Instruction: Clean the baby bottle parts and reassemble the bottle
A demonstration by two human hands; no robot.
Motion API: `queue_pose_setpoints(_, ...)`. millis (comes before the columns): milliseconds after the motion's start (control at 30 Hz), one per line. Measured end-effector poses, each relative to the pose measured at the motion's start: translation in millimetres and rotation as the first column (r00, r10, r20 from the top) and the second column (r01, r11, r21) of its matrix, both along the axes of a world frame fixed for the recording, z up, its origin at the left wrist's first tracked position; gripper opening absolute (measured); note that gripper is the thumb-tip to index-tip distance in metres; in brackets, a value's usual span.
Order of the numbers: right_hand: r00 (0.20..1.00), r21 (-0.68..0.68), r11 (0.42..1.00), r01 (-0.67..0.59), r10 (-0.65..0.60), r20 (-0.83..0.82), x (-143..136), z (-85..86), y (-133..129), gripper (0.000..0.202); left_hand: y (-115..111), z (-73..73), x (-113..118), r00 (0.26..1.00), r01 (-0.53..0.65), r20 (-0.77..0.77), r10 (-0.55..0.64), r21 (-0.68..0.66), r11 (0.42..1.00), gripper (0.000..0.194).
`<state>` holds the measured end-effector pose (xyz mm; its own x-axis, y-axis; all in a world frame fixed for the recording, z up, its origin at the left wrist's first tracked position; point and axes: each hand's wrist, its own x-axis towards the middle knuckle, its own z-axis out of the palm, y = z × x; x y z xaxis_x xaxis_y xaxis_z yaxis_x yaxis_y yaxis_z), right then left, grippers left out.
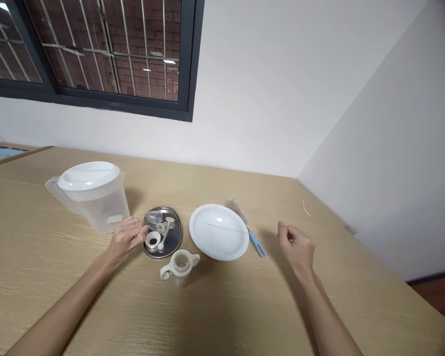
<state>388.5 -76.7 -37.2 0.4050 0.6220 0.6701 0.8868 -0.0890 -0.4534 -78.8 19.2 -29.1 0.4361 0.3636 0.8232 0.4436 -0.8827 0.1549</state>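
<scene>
My left hand is closed in a fist beside the left edge of a round metal tray, with nothing visible in it. On the tray lie a white ring collar, a clear cap and a straw piece. A clear baby bottle with two cream handles stands uncapped in front of the tray. My right hand is also a fist, held above the table right of a white bowl; no object shows in it. A bottle brush with a blue handle lies beside the bowl.
A translucent lidded pitcher stands at the left, behind my left hand. A thin wire stretches across the bowl toward the blue handle. A small pale strip lies at the right of the wooden table. Walls and a barred window bound the back.
</scene>
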Motion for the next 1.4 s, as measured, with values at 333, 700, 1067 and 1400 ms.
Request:
queue_pose_setpoints(333,1.000,0.021,1.000,-0.015,0.014,0.018,7.0,-5.2,0.8,0.059,-7.5,0.5,-3.8,0.999,0.015,-0.034,-0.018,-0.102,0.995,0.041)
queue_pose_setpoints(700,1.000,0.055,0.998,-0.021,0.020,0.013,8.7,-8.5,-0.1,0.056,-34.4,-7.7,17.0,0.968,0.248,0.070,-0.240,-0.381,0.891,0.060)
queue_pose_setpoints(1067,0.999,0.087,0.996,-0.025,0.022,0.039,8.4,-5.7,-0.5,0.051,-78.1,-24.4,61.5,0.984,0.177,0.155,-0.085,-0.843,0.508,0.049)
queue_pose_setpoints(1400,0.998,0.102,0.994,-0.038,0.033,0.053,9.2,-8.3,1.3,0.052,-83.2,-26.4,66.3,0.969,0.212,0.247,0.030,-0.882,0.420,0.063)
